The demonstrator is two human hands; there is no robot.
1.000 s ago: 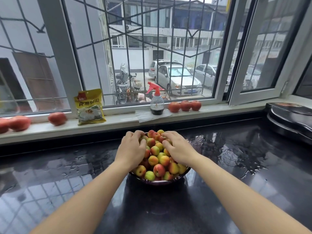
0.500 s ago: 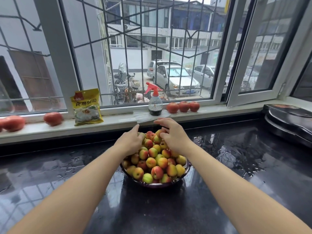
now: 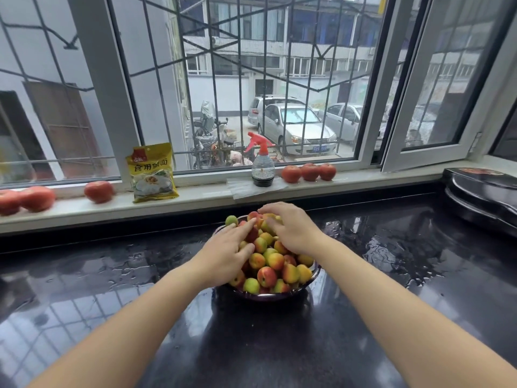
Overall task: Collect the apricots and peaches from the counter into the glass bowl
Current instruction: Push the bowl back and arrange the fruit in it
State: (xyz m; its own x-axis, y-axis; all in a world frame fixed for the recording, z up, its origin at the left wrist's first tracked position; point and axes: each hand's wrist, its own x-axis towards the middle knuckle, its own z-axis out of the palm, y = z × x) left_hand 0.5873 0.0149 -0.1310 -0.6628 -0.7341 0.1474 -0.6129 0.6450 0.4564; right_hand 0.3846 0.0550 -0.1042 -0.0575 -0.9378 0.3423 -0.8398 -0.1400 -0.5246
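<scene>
A glass bowl [image 3: 282, 294] stands on the wet black counter, heaped with small red, yellow and green apricots and peaches [image 3: 272, 268]. One green fruit [image 3: 231, 220] sits at the far left edge of the heap. My left hand [image 3: 223, 257] lies flat on the left side of the pile, fingers spread and pointing toward the back. My right hand [image 3: 291, 229] rests palm down on the far top of the pile, fingers curved over the fruit. Whether either hand grips a fruit is hidden by the fingers.
On the white windowsill stand a spray bottle [image 3: 262, 166] with a red trigger, a yellow food packet [image 3: 152, 173], three red fruits [image 3: 309, 172] to the right and more red fruits [image 3: 98, 191] to the left. A black appliance [image 3: 484, 194] sits at the right.
Both hands have shifted over the heap: the right hand slid back onto the far top, the left hand flattened with fingers extended over the left side. The camera tilted slightly.
</scene>
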